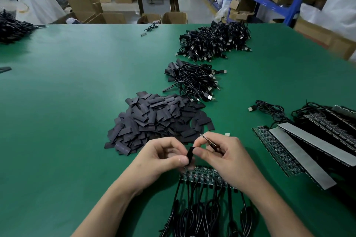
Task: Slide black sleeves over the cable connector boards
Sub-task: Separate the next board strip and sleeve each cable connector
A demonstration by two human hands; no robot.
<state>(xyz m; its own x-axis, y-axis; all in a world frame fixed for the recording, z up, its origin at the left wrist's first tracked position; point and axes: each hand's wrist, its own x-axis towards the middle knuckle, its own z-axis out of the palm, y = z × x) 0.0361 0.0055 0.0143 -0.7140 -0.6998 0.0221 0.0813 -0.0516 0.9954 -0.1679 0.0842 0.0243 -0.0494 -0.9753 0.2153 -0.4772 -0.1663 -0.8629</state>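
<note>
Black sleeve [189, 157] pinched in my left hand [163, 157]; right hand [227, 159] grips a thin metal piece [207, 138]. Cable heap [194, 81] looks done; board row [204, 177] waits.

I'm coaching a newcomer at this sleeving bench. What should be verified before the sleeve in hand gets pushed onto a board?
1. Black sleeve gripped: ok, the left hand pinches it.
2. Sleeve's lower end lined up with a board: cannot tell, fingers hide it.
3. Connector board strip in reach: ok, it lies directly under both hands.
4. Thin metal tool clear of the sleeve: ok, the right hand holds it with the tip pointing away.
5. Sleeve pile stocked: ok, plenty left.
</note>
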